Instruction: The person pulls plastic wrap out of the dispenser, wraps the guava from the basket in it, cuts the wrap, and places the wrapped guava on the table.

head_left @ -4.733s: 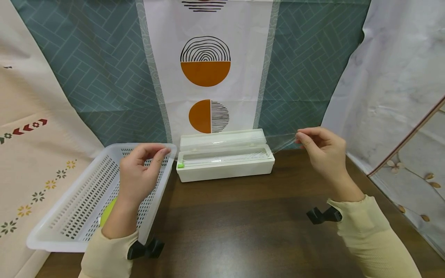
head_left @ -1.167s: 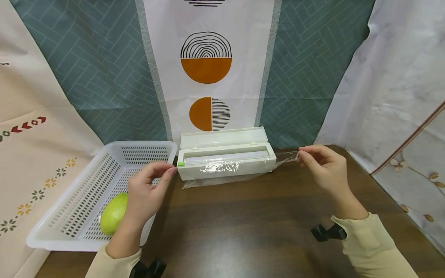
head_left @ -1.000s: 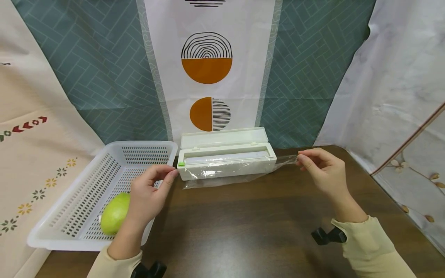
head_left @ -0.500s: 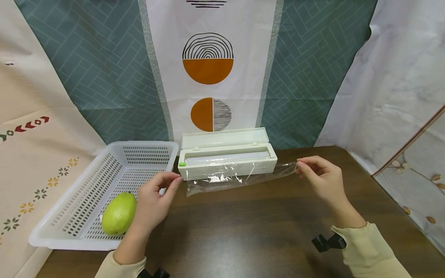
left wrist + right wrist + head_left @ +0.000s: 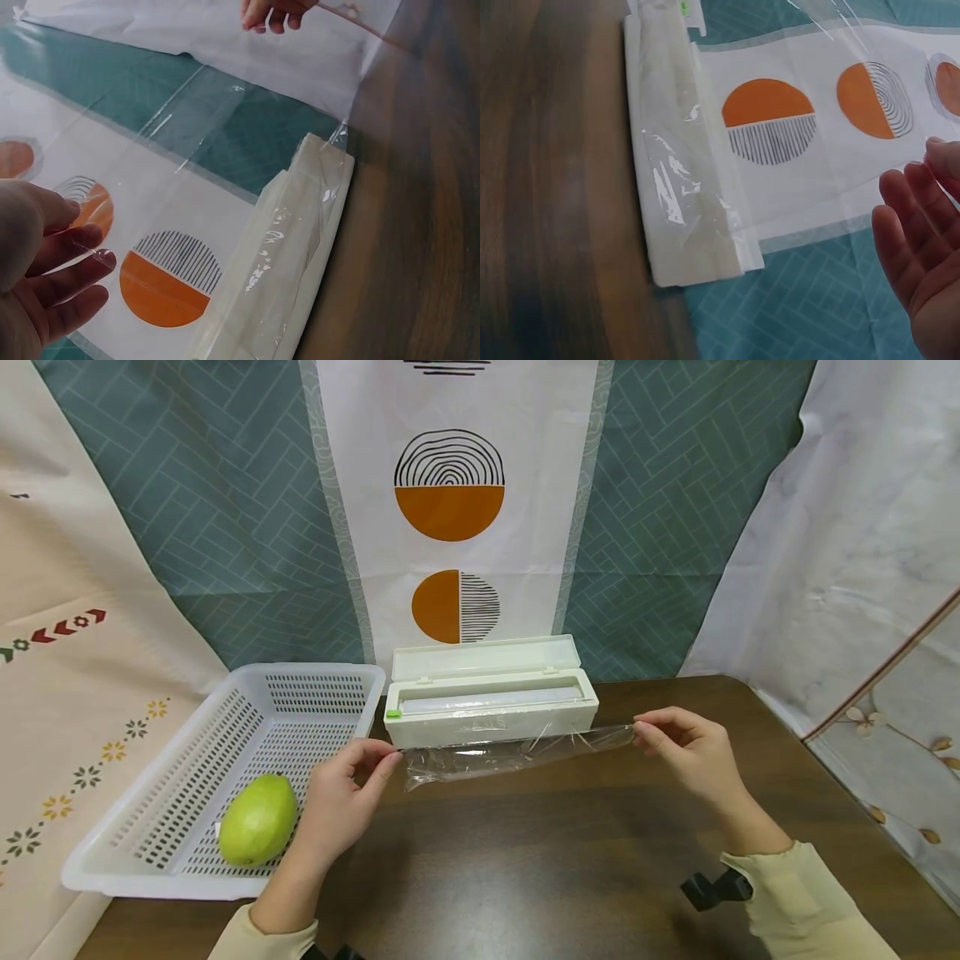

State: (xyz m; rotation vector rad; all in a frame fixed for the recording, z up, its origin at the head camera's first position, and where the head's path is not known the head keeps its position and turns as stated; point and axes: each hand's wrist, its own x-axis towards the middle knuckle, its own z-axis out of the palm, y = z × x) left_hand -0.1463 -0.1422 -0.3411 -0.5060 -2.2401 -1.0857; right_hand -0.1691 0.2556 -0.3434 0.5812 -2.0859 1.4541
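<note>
A sheet of clear plastic wrap [image 5: 517, 757] stretches between both hands over the front of a white wrap dispenser box [image 5: 408, 735]. Thumb and fingertips of my left hand [image 5: 337, 797] pinch its left end, just off the box's left front corner. On the other side my right hand [image 5: 693, 758] pinches the right end, beyond the box. The box lid [image 5: 487, 658] stands raised at the back, and a white roll [image 5: 491, 700] lies inside. In the left wrist view, the left hand [image 5: 49, 262] holds the film. The right hand [image 5: 930, 232] pinches likewise in the right wrist view.
A white perforated basket [image 5: 180, 887] stands on the left, with a green fruit [image 5: 258, 820] in it. A small green piece [image 5: 393, 714] sits on the box's left end. Patterned cloths [image 5: 675, 527] hang behind the dark wooden table [image 5: 525, 868].
Both hands have come down and toward me, drawing the wrap from above the box over its front edge. The left hand also shifts right, uncovering more of the green fruit.
</note>
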